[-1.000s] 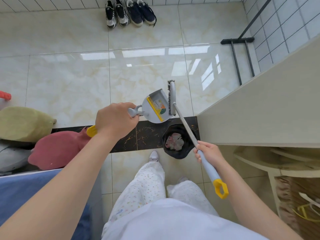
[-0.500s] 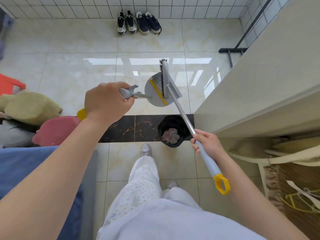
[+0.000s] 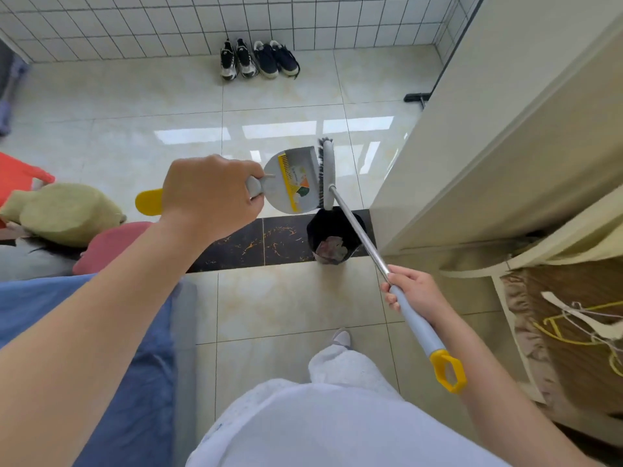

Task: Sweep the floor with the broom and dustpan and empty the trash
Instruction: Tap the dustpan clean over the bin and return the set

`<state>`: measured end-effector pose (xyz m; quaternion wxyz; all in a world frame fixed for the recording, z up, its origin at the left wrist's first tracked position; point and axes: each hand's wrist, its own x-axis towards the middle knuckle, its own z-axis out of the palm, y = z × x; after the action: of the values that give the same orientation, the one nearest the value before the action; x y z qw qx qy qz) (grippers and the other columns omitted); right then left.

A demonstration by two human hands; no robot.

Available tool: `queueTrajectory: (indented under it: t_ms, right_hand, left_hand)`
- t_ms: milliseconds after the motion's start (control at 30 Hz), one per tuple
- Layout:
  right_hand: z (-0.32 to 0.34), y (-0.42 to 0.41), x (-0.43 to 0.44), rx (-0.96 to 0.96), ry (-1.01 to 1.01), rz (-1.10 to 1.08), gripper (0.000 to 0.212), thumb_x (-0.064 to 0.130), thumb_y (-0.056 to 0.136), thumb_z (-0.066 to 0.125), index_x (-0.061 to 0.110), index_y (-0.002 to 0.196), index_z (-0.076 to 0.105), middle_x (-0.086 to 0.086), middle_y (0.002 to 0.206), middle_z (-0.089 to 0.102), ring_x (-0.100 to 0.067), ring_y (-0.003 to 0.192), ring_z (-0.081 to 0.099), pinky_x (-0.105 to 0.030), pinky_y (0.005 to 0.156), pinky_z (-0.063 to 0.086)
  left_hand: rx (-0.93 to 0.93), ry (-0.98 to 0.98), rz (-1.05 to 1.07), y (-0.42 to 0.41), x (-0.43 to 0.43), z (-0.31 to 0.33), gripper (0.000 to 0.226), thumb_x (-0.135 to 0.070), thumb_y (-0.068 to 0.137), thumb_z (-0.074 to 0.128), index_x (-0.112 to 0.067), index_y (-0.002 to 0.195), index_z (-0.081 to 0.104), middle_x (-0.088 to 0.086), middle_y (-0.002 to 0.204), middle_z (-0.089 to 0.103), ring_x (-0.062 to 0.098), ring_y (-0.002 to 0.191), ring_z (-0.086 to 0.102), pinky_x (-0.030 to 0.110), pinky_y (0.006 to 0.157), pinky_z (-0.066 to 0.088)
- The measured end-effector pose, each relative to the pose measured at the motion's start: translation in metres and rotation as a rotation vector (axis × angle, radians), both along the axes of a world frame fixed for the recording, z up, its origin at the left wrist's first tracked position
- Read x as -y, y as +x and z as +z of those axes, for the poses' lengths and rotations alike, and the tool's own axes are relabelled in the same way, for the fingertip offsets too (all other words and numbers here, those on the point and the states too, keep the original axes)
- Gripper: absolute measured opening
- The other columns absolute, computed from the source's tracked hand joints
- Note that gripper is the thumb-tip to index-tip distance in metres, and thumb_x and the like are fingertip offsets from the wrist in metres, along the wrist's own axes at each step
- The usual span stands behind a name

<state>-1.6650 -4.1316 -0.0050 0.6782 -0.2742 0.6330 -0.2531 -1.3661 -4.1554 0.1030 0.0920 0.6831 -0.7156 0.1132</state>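
My left hand (image 3: pixel 210 193) grips the grey handle of the dustpan (image 3: pixel 291 180), whose yellow handle end sticks out behind my wrist. The grey pan has a yellow comb strip and is held in the air above the floor, just beyond the black trash bin (image 3: pixel 332 235). My right hand (image 3: pixel 413 291) holds the broom (image 3: pixel 350 217) by its blue-grey grip. The broom head rests against the pan's right edge. The bin stands on the dark floor strip and holds crumpled paper.
A pale cabinet wall (image 3: pixel 488 129) rises at the right. Two pairs of shoes (image 3: pixel 259 59) stand by the tiled back wall. Cushions (image 3: pixel 67 214) and a blue cover (image 3: pixel 84 332) lie at the left. A shelf with hangers (image 3: pixel 573 325) is at the lower right.
The dustpan and broom head stayed together above the bin while the view shifted. The pan tilted up, then came back flatter with its inside facing me. Both grips are unchanged.
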Motion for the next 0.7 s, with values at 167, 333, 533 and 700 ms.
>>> queueTrajectory:
  t_ms: [167,333,533,700]
  right_hand:
    - [-0.004,0.015,-0.068,-0.029,-0.036,-0.021,0.026,-0.001,0.094,0.047,0.016,0.113,0.055,-0.012,0.071,0.049,-0.013,0.045,0.042,-0.019,0.038,0.038]
    - [-0.006,0.015,-0.118,-0.036,-0.039,-0.084,0.033,-0.001,0.094,0.047,0.016,0.123,0.05,-0.012,0.071,0.049,-0.012,0.042,0.043,-0.019,0.038,0.039]
    - [-0.008,-0.002,-0.162,-0.069,-0.027,-0.175,0.038,-0.005,0.094,0.045,-0.005,0.131,0.047,-0.011,0.068,0.046,-0.01,0.037,0.041,-0.017,0.035,0.036]
    - [-0.013,-0.025,-0.18,-0.03,0.006,-0.219,0.037,-0.004,0.094,0.046,-0.001,0.131,0.047,-0.012,0.068,0.047,-0.009,0.034,0.043,-0.016,0.035,0.038]
  left_hand:
    - [0.074,0.04,-0.167,0.012,-0.052,0.004,0.01,-0.033,0.081,0.067,-0.027,0.085,0.074,0.003,0.055,0.063,0.028,0.046,0.056,0.016,0.051,0.023]
    - [0.178,0.048,-0.292,0.01,-0.091,0.009,0.01,-0.031,0.077,0.072,-0.024,0.083,0.075,0.006,0.052,0.064,0.028,0.04,0.054,0.019,0.052,0.029]
    - [0.346,0.181,-0.434,-0.01,-0.134,0.003,0.014,-0.037,0.073,0.074,-0.027,0.083,0.073,-0.002,0.049,0.061,0.022,0.037,0.051,0.02,0.05,0.034]
    - [0.465,0.243,-0.511,-0.041,-0.166,-0.017,0.016,-0.026,0.061,0.075,-0.025,0.076,0.068,-0.004,0.043,0.055,0.018,0.034,0.052,0.019,0.046,0.034]
